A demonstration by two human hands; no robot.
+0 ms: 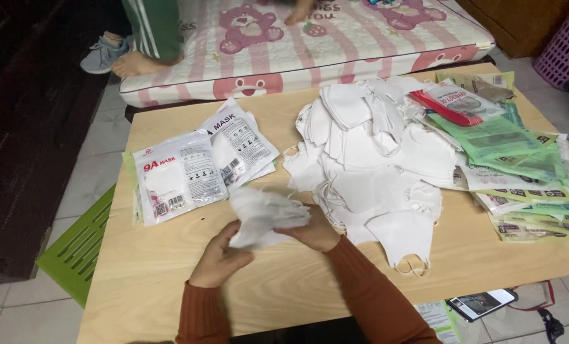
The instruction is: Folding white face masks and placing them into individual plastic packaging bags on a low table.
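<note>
Both my hands hold a small bunch of white face masks (263,216) just above the wooden table (170,280). My left hand (217,258) grips the bunch from below. My right hand (316,232) pinches its right side. A big heap of loose white masks (367,153) lies right of my hands, one mask with ear loops (406,239) nearest. Left of the bunch lie sealed clear mask packets (179,175), fanned in a short stack.
Green and clear packaging sleeves (520,165) are piled at the table's right end. A pink bear-print mattress (310,44) lies beyond the table, with another person's bare foot (141,64) by it. A green crate (80,245) sits at the left, a phone (483,302) on the floor.
</note>
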